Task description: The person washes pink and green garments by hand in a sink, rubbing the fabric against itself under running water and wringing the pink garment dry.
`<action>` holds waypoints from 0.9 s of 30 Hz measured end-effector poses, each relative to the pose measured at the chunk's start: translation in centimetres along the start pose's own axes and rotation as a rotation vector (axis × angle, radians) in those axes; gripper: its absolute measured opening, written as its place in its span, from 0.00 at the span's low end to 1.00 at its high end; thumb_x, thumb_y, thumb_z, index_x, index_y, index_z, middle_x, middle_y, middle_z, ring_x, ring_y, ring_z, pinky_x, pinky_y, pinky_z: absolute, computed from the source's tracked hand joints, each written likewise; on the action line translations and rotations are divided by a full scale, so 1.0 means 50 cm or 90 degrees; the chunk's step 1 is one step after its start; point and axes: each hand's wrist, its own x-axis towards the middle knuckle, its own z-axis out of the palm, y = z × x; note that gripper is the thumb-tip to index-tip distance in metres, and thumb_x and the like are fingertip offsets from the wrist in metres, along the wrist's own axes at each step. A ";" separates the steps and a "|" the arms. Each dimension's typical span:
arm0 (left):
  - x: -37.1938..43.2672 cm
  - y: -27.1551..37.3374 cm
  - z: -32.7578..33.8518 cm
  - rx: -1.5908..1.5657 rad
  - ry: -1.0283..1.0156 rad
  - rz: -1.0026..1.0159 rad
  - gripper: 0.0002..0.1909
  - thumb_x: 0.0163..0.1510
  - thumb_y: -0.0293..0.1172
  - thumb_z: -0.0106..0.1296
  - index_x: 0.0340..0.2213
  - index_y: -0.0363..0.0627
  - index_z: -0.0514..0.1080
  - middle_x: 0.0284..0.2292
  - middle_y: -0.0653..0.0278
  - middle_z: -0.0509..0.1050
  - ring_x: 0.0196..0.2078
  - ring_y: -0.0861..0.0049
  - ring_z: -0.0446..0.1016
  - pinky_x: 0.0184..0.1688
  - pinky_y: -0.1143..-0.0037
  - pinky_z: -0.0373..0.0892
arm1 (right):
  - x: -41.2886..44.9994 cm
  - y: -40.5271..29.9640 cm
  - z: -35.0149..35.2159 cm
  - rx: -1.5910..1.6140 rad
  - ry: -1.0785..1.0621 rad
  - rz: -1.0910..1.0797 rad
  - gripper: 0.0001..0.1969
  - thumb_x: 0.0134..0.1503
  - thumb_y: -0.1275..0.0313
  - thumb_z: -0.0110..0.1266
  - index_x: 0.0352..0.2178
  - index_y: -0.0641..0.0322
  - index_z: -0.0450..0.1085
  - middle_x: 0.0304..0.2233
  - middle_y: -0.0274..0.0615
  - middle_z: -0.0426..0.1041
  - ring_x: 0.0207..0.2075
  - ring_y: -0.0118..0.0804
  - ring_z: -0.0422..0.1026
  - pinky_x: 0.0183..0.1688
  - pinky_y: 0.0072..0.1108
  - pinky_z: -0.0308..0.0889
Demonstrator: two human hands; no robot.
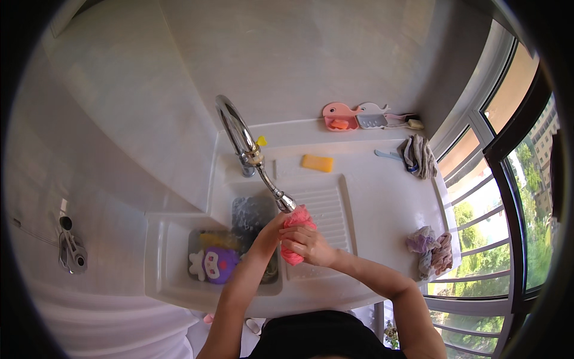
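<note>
A wet, bunched coral-pink cloth [292,257] is held upright over the ridged washboard [323,202] of a white laundry sink [152,251]. My right hand [305,244] wraps around its middle, fingers curled. My left hand [279,223] is at the cloth's upper part, with its fingers mostly hidden behind the cloth. Just above, the metal head of a flexible chrome faucet [285,203] points down at the cloth's top. Left of my hands, the basin holds water [251,215] and a purple-and-white plush toy [220,264]. My left forearm covers part of the basin.
A yellow soap bar [317,163] lies behind the washboard. Whale-shaped soap dishes [341,110] and brushes [415,123] line the back ledge. Grey striped gloves [419,157], a light-blue handle [388,155] and crumpled cloths [441,253] lie to the right, by the barred window [484,224].
</note>
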 end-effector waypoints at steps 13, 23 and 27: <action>0.063 0.077 0.091 0.894 0.325 -0.242 0.13 0.45 0.41 0.54 0.18 0.45 0.68 0.19 0.69 0.67 0.19 0.81 0.61 0.21 0.74 0.61 | 0.047 0.064 0.039 -0.111 -0.243 -0.304 0.10 0.40 0.69 0.50 0.26 0.61 0.63 0.23 0.38 0.65 0.29 0.38 0.69 0.32 0.26 0.65; 0.045 0.212 0.033 1.072 0.652 0.308 0.24 0.53 0.50 0.48 0.19 0.39 0.72 0.20 0.49 0.73 0.26 0.52 0.73 0.27 0.60 0.65 | 0.023 0.037 -0.011 -0.097 0.107 0.053 0.17 0.37 0.75 0.58 0.32 0.62 0.66 0.30 0.42 0.68 0.32 0.42 0.70 0.33 0.28 0.67; 0.048 0.273 -0.030 1.116 0.765 0.422 0.21 0.50 0.44 0.52 0.15 0.39 0.67 0.14 0.55 0.69 0.18 0.59 0.69 0.22 0.66 0.60 | 0.015 0.021 0.012 -0.004 0.148 0.185 0.23 0.34 0.77 0.61 0.36 0.62 0.64 0.31 0.44 0.69 0.32 0.47 0.71 0.33 0.32 0.68</action>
